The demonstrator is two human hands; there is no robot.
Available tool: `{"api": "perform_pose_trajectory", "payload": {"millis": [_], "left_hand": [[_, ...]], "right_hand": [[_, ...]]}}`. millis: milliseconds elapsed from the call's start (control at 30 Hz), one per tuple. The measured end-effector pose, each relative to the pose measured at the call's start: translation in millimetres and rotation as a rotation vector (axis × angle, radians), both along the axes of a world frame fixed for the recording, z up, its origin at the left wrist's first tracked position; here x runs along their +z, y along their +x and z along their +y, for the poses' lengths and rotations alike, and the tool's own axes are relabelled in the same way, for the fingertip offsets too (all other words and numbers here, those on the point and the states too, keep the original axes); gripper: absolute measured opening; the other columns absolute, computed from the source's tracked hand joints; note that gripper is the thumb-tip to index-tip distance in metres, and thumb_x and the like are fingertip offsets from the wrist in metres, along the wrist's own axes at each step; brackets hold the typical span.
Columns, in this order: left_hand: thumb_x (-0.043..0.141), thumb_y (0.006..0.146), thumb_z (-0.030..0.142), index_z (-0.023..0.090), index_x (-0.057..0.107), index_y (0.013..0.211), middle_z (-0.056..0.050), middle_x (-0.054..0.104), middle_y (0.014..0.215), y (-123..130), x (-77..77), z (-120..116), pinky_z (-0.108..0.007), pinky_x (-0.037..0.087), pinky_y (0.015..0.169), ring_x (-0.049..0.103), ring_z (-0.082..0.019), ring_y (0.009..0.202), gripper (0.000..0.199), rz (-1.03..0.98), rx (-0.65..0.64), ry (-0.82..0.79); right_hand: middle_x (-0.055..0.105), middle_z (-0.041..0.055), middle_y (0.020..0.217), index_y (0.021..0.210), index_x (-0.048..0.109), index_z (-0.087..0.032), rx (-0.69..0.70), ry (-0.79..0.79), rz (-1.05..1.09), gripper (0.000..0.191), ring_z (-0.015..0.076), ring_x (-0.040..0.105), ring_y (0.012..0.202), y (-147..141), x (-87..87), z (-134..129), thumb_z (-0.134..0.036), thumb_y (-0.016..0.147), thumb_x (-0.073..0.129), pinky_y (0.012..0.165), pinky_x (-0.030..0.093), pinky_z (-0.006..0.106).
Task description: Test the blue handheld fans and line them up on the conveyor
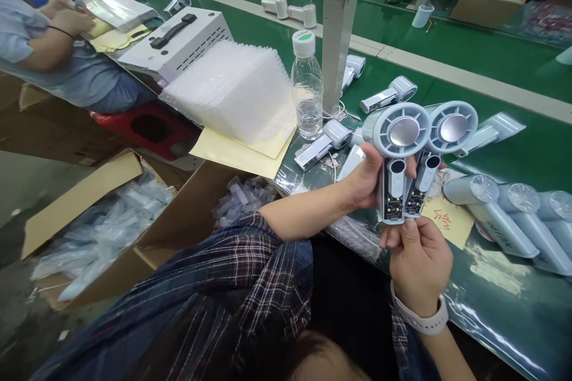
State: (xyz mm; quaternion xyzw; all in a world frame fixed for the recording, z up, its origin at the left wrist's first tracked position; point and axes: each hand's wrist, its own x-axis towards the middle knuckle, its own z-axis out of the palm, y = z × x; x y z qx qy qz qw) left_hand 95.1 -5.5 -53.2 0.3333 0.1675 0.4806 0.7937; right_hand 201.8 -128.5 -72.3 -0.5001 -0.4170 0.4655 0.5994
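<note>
Two light-blue handheld fans, a nearer one [395, 155] and one behind it [447, 137], are held upright side by side over the bench. Their round heads have silver centres, and the handles show bare circuit boards. My left hand [369, 175] is closed around both fans just below the heads, its fingers partly hidden behind them. At the bottom ends of the handles, my right hand [420, 256] pinches with thumb and fingers; a pale watch band is on that wrist. More fans lie close by: an open-handled one [324, 144] to the left and another [388, 95] behind.
Assembled fans [504, 220] lie in a row at right beside a yellow note [449, 220]. A water bottle [307, 89] and white foam sheets [232, 89] stand left of a metal post [338, 30]. A carton of plastic bags [111, 232] is at lower left; a co-worker [58, 53] sits beyond.
</note>
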Motion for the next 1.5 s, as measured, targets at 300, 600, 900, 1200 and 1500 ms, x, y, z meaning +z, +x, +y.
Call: {"api": "perform_pose_trajectory", "payload": {"millis": [300,600,900,1200,1500], "left_hand": [[0.059,0.061,0.11,0.021,0.057,0.079,-0.014,0.075,0.122,-2,6.4,0,-0.047,0.059,0.106,0.066,-0.035,0.136,0.091,-0.121,0.078,0.056],[0.094,0.058,0.08,0.018,0.072,0.099,-0.009,0.076,0.098,-13,-4.5,-5,-0.045,0.058,0.103,0.074,-0.031,0.109,0.078,0.23,-0.188,0.27],[0.091,0.074,0.047,0.025,0.049,0.125,0.0,0.062,0.101,-5,2.8,-11,-0.034,0.06,0.077,0.067,-0.018,0.088,0.069,0.161,-0.227,0.095],[0.083,0.087,0.047,0.026,0.041,0.117,0.001,0.06,0.104,-4,-10.8,-11,-0.037,0.062,0.077,0.069,-0.016,0.081,0.057,0.189,-0.286,0.349],[0.087,0.082,0.049,0.025,0.042,0.117,-0.001,0.062,0.105,-4,-11.8,-9,-0.042,0.061,0.086,0.07,-0.019,0.087,0.062,0.243,-0.297,0.38]], "right_hand": [[0.067,0.0044,0.088,0.076,0.059,-0.022,-0.029,0.078,-0.282,0.04,0.022,0.067,0.087,17,-3.0,1,-0.05,0.104,0.066,0.085,0.055,0.04],[0.072,0.0114,0.136,0.135,0.068,-0.028,0.042,0.099,-0.182,0.048,0.0319,0.07,0.126,56,8.3,13,-0.05,0.093,0.081,0.107,0.057,0.052],[0.074,0.0018,0.102,0.118,0.068,-0.031,-0.059,0.074,0.162,0.042,0.021,0.068,0.083,59,23.2,8,-0.035,0.081,0.088,0.068,0.059,0.036],[0.072,0.0019,0.089,0.109,0.07,-0.026,-0.057,0.009,0.22,0.032,0.0191,0.065,0.068,57,22.1,3,-0.041,0.083,0.082,0.057,0.054,0.033],[0.073,0.0032,0.096,0.107,0.069,-0.025,-0.032,-0.024,0.274,0.039,0.0211,0.069,0.077,56,20.5,7,-0.045,0.079,0.087,0.066,0.058,0.036]]}}
